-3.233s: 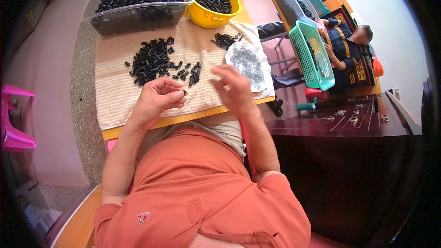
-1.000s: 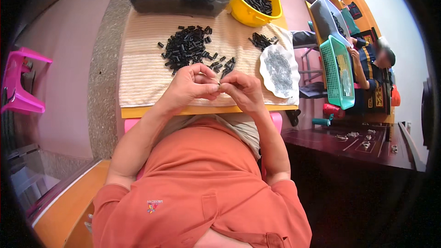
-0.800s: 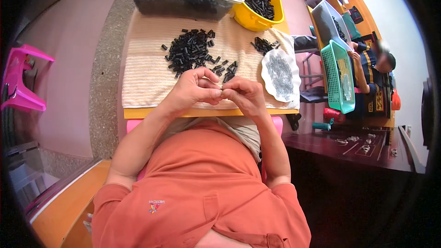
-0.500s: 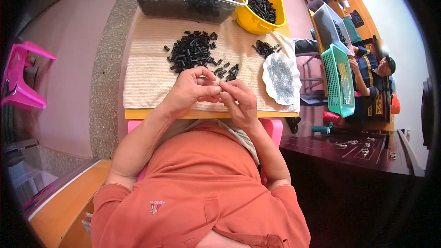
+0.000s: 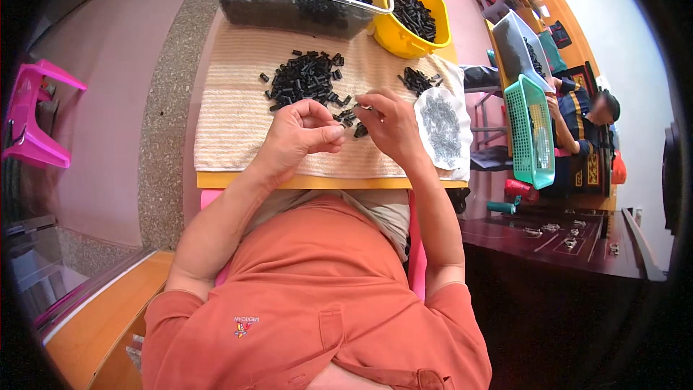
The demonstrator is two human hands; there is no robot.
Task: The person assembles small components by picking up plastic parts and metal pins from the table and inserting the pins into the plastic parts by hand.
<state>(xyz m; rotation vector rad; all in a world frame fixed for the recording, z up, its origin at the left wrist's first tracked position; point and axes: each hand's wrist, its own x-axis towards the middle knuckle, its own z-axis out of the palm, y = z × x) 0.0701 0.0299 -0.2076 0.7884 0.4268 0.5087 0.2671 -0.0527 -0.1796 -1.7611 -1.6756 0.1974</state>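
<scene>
Over the near part of the towel, my left hand (image 5: pixel 306 134) is closed in a pinch, thumb against forefinger. What it pinches, if anything, is too small to make out. My right hand (image 5: pixel 392 127) is just to its right, apart from it. Its fingers are bent together above a few loose small black pieces (image 5: pixel 346 117), which it partly hides; any thing in its fingertips cannot be made out. Beyond both hands lies a heap of short black tube-like pieces (image 5: pixel 303 79). A white scalloped dish (image 5: pixel 462 121) holding many tiny grey bits stands right of my right hand.
The striped towel (image 5: pixel 231 115) covers the table. At its far side stand a clear bin (image 5: pixel 296 18) and a yellow tub (image 5: pixel 406 45), both with black pieces. A smaller black pile (image 5: pixel 417 81) lies near the dish. A person (image 5: pixel 574 112) sits right by a green basket (image 5: pixel 530 137).
My right hand has moved away from my left, to the right and slightly farther out, over the loose black pieces. My left hand stays pinched in nearly the same place.
</scene>
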